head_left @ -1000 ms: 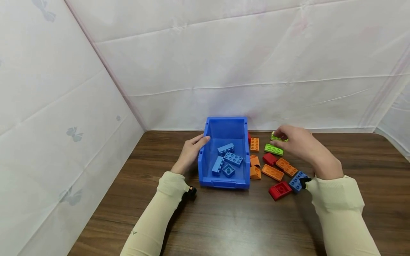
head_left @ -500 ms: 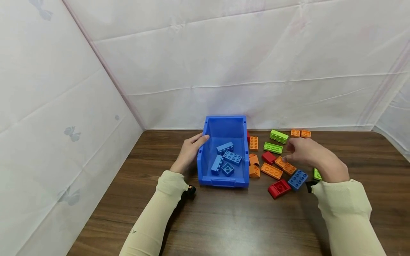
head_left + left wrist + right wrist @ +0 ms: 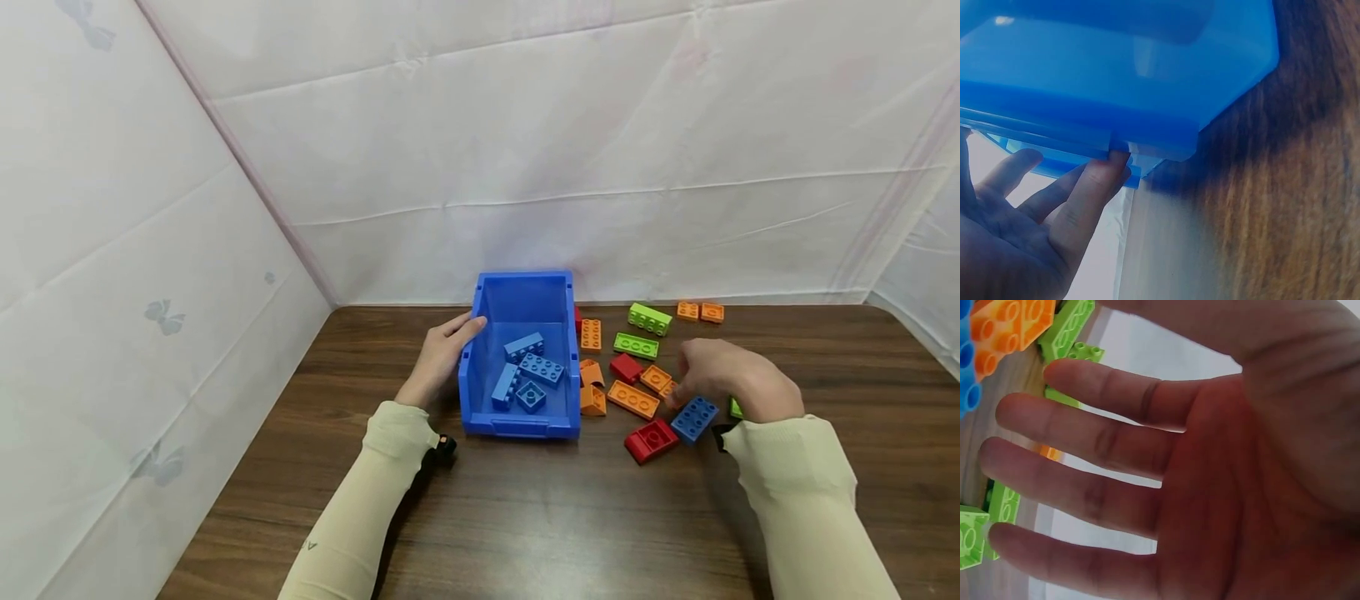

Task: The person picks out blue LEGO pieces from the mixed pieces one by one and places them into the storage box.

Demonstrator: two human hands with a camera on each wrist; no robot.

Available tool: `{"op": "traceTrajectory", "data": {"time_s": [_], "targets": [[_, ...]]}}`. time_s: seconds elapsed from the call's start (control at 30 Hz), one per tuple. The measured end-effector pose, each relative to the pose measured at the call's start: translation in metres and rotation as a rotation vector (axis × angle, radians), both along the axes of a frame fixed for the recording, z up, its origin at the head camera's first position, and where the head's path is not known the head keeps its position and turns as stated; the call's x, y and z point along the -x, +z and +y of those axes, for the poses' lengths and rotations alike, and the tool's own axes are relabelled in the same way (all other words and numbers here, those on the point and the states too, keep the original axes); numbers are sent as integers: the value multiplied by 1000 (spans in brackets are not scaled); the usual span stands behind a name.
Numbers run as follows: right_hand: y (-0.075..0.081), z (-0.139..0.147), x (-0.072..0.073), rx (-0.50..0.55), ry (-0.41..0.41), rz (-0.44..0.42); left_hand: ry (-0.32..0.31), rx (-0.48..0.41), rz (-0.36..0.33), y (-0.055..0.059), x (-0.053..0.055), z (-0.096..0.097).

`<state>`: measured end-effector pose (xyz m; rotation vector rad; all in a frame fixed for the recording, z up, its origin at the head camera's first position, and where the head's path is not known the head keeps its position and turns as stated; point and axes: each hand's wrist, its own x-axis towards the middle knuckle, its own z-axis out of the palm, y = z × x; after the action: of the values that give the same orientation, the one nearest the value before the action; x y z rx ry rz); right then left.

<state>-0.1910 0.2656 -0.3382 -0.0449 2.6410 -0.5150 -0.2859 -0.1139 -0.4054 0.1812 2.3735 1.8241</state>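
My left hand holds the left side wall of a blue plastic storage bin, thumb over the rim and fingers on the outside. In the left wrist view, fingertips rest at the bin's rim. Inside the bin lie several blue toy building bricks. My right hand hovers over the loose bricks, palm down and holding nothing. Its fingers are extended and apart in the right wrist view. Nearest to it are a blue eight-stud brick and orange bricks, one partly hidden by the fingertips.
Right of the bin lie an orange flat brick, red bricks, a lime plate and a lime brick. Two small orange bricks lie near the back edge. A white curtain hangs behind the brown table.
My right hand has left the lime bricks at the back and come toward me, over the orange and blue bricks. My left hand keeps its hold on the bin.
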Motion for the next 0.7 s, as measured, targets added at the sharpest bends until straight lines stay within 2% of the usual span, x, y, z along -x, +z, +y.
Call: {"op": "traceTrajectory", "data": {"time_s": [0.33, 0.53, 0.7], "targets": [[-7, 1, 4, -28, -2, -53, 0, -1, -3, 1, -1, -1], [-10, -2, 4, -57, 18, -54, -1, 3, 0, 1, -1, -1], [-11, -3, 3, -42, 25, -46, -8, -8, 14, 1, -1, -1]]}}
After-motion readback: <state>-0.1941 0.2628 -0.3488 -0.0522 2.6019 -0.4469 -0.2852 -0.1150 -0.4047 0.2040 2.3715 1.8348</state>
